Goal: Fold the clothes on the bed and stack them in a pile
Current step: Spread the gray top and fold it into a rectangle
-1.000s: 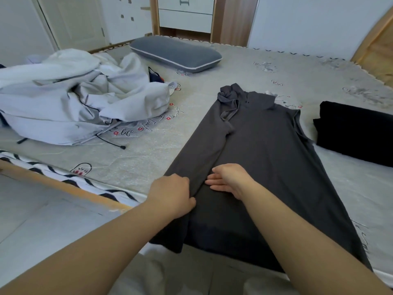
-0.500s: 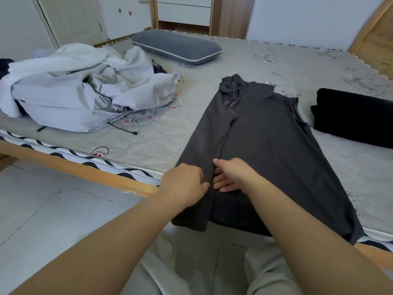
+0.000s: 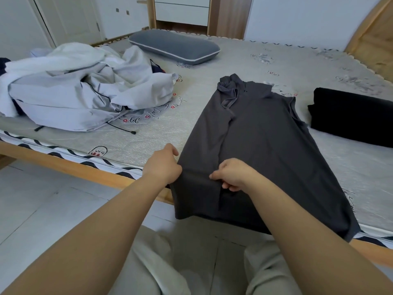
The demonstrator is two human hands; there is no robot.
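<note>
The dark grey garment (image 3: 261, 150) lay lengthwise on the bed (image 3: 287, 67), its lower hem hanging over the near edge, one side already folded in along its length. The left hand (image 3: 162, 165) gripped the garment's left edge near the hem, fingers curled into the cloth; the right hand (image 3: 231, 174) pinched the fold line just beside it. The step in hand looked to be the lengthwise fold. The next move probably called for lifting the hem and carrying it toward the collar, then setting the garment on the black folded piece (image 3: 353, 120) to the right. A heap of pale clothes (image 3: 80, 92) waited unfolded on the left.
</note>
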